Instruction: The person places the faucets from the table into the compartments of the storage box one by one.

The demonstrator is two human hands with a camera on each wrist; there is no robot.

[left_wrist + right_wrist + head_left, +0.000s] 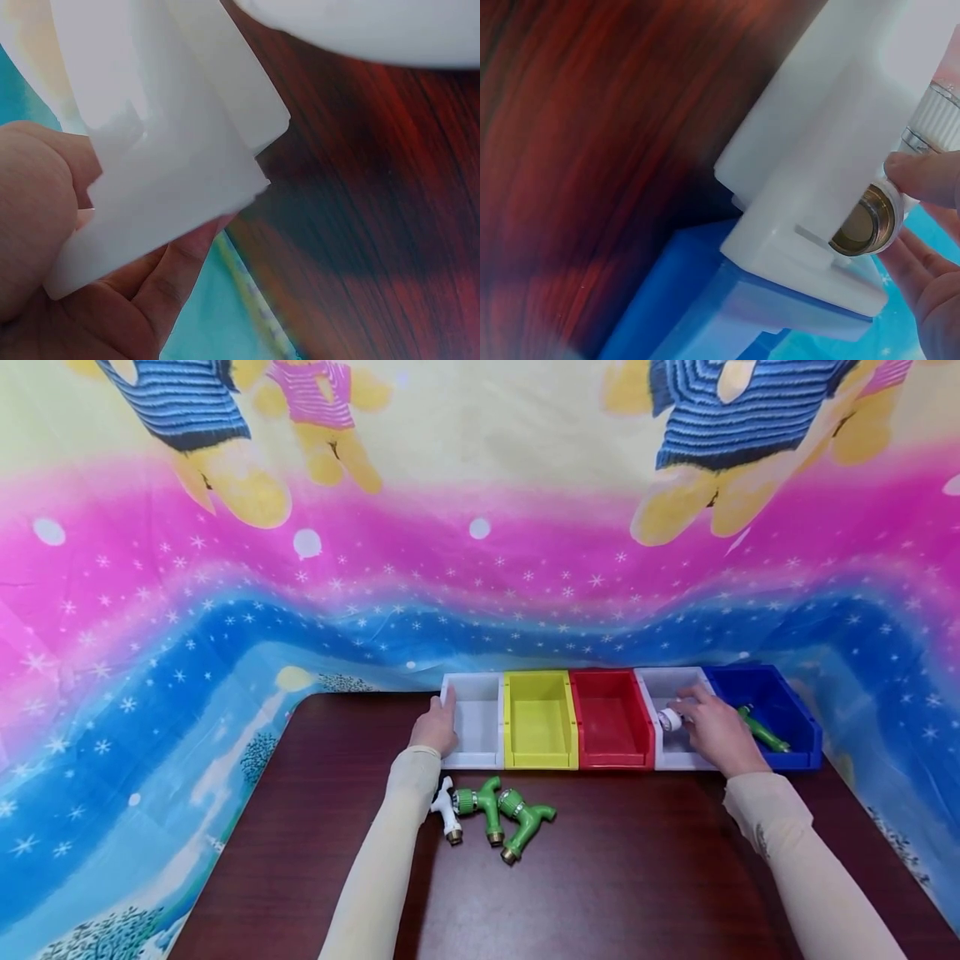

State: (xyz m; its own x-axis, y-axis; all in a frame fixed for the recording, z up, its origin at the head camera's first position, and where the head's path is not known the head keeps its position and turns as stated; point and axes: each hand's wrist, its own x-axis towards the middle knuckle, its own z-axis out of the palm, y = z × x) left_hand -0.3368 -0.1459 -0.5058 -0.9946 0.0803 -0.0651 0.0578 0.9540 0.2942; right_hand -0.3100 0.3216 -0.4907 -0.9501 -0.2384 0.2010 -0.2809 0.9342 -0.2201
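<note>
Dark table, left hand gripping white bin; right hand pinching white tap (brass-tipped).

1. A white plastic faucet with a brass-coloured threaded end is held over the right white bin, its ribbed collar showing.
2. The left white bin, at the row's left end, is gripped at its corner.

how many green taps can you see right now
3. Two green taps lie side by side on the table in front of the bins, beside a white tap. One lies in the blue bin. The right hand may hide more.
</note>
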